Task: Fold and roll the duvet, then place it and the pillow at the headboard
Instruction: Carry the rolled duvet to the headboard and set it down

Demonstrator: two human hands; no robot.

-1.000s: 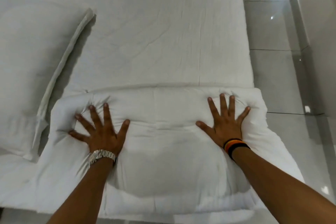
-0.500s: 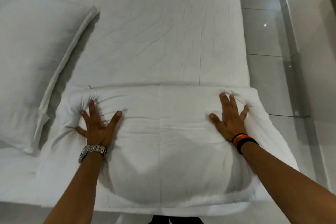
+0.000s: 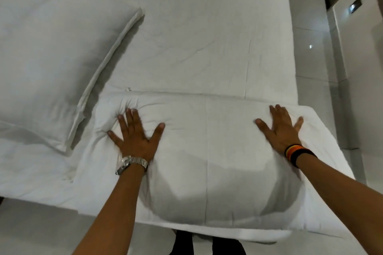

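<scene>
light: soft, even, dim-white | shadow: grey patch on duvet (image 3: 217, 182) lower centre | glare: floor (image 3: 310, 46) specks right | blur: slight | edges: wide-angle bowing

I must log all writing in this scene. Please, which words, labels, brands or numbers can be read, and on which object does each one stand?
None can be read.
Watch on the left wrist: face turned away, no brand visible.
Wristband on the right wrist: coloured stripes only.
Wall plate: too small and blurred.
Duvet and pillow: plain white, no label.
</scene>
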